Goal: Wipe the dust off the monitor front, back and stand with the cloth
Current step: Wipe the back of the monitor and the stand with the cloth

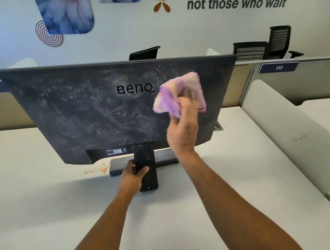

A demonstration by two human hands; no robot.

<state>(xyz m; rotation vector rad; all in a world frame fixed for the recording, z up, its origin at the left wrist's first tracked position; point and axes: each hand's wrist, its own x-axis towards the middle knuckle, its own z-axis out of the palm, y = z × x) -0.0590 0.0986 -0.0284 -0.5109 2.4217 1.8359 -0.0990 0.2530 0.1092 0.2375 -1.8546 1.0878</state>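
The monitor point(90, 112) stood mid-frame on the desk point(38, 217), its back toward the viewer, its stand point(145, 167) below centre. The left hand point(132, 178) gripped the stand from the left side. The right hand point(183, 131) was right of the stand, in front of the monitor's back, with the cloth point(177, 93) bunched above it, right of the logo. Behind the monitor ran a partition point(307, 83); office chairs point(263, 44) sat beyond it at upper right, before the wall point(130, 27).
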